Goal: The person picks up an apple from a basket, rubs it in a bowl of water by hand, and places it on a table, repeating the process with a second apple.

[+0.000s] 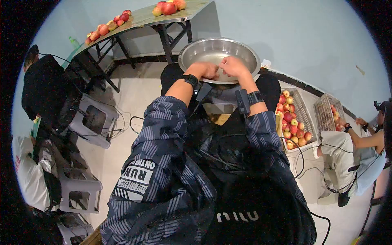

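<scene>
A wide stainless steel basin (241, 45) stands in front of me between my knees, propped on a grey plastic stool (216, 97). Both wrists reach in over its near rim. My left hand (209, 70) is low inside the basin with its fingers curled in, their tips mostly hidden. Beside it, a little higher, my right hand (232, 66) is closed with thumb and fingers pinched together. The two hands are close to each other but apart. I cannot tell what, if anything, is in their fingers.
To my right stands a plastic crate (307, 118) full of apples (290, 116), with another crate (322, 108) and a seated person (367, 143) beyond. A table (143, 18) with apples is ahead left. Stools (94, 118), cables and other seated people are at my left.
</scene>
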### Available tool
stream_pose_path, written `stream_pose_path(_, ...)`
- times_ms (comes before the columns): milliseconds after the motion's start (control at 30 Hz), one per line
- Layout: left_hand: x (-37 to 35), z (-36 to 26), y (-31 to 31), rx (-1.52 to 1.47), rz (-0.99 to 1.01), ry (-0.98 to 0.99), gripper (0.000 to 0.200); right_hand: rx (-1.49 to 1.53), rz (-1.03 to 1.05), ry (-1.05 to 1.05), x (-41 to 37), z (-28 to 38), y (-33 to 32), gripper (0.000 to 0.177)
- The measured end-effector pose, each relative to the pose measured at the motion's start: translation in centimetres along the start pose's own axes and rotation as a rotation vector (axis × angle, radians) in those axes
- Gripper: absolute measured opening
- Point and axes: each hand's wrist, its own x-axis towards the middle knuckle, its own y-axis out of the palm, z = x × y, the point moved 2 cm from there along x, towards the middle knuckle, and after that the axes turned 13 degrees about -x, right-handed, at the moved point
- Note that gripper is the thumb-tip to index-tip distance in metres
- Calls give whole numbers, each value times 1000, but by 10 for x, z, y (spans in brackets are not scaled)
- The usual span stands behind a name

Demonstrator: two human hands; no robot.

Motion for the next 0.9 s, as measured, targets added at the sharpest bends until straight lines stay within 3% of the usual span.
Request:
stream_pose_path(467,15,9,0,-32,24,-21,47,-14,15,-10,6,-7,7,25)
stream_pose_path(733,-3,2,-4,100,14,164,42,-7,11,-8,12,-13,10,27)
stream_pose_path(900,-4,-3,-4,82,45,45,43,-4,9,37,12,-13,11,29)
